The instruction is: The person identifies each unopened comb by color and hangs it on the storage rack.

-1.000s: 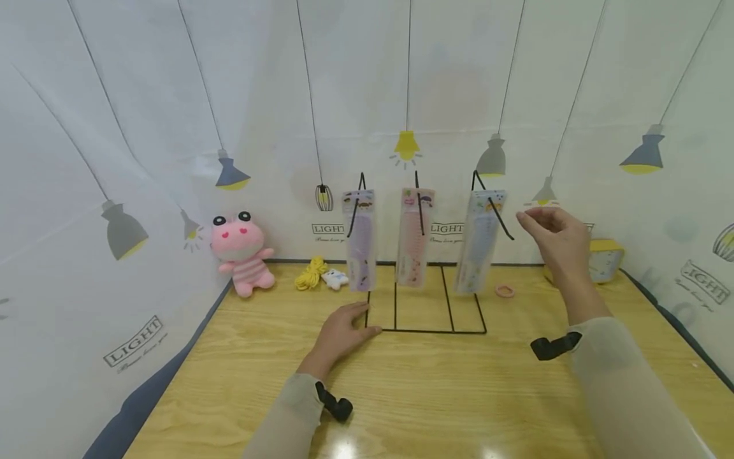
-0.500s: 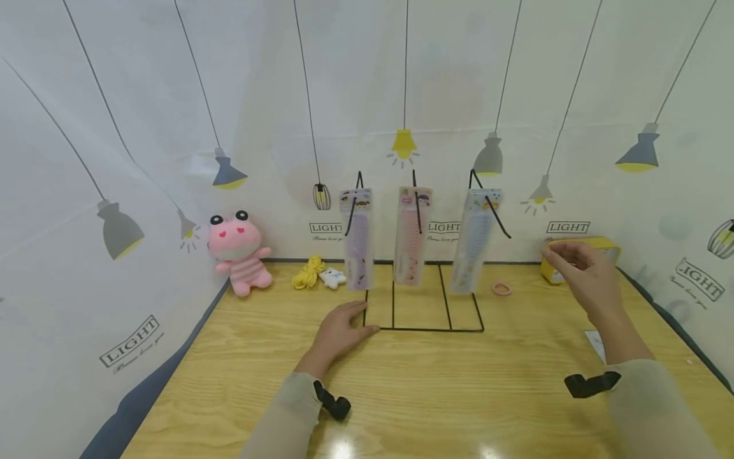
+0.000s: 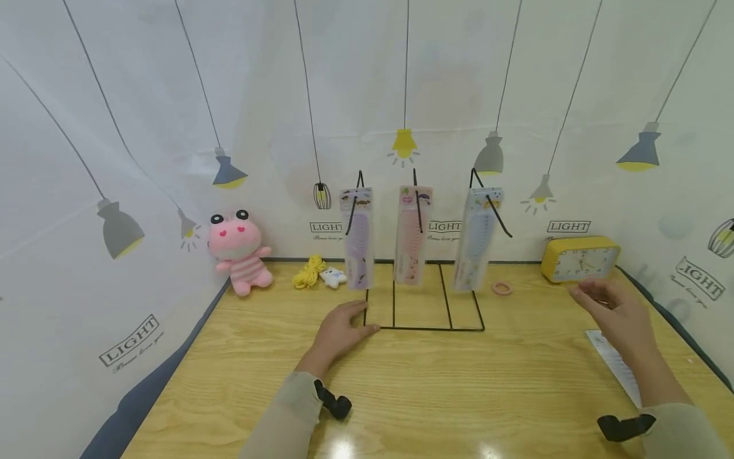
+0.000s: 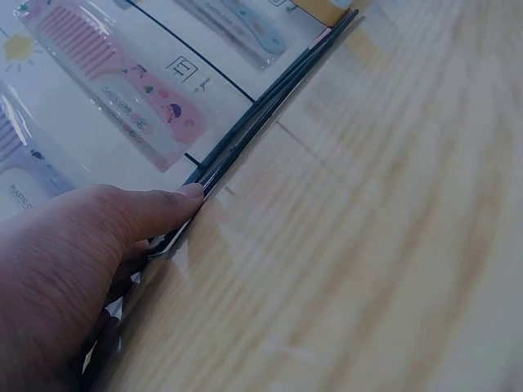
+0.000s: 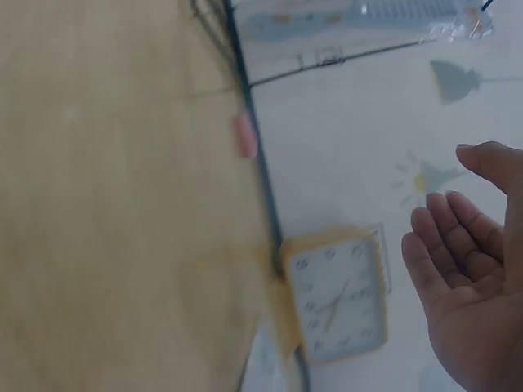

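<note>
A black wire rack [image 3: 424,329] stands on the table with three packaged combs on its hooks: a purple comb [image 3: 358,245], a pink comb [image 3: 410,245] and a blue comb [image 3: 476,245]. My left hand [image 3: 338,331] holds the rack's front left corner; in the left wrist view its thumb [image 4: 167,211] lies on the front bar. My right hand [image 3: 622,319] is in the air at the right, loosely curled, and its palm is bare in the right wrist view. Under it lies a pale, clear-wrapped flat package [image 3: 612,357], partly hidden by the right forearm.
A yellow clock [image 3: 582,260] stands at the back right, near a pink ring [image 3: 502,289]. Back left are a pink plush toy [image 3: 241,255], a bundle of yellow cord [image 3: 308,273] and a small white figure [image 3: 332,276]. A printed curtain [image 3: 264,95] surrounds the wooden table [image 3: 459,395].
My right hand has moved away from the blue comb, rightward and down toward the flat package, uncovering the clock. My left hand stays at the rack's corner.
</note>
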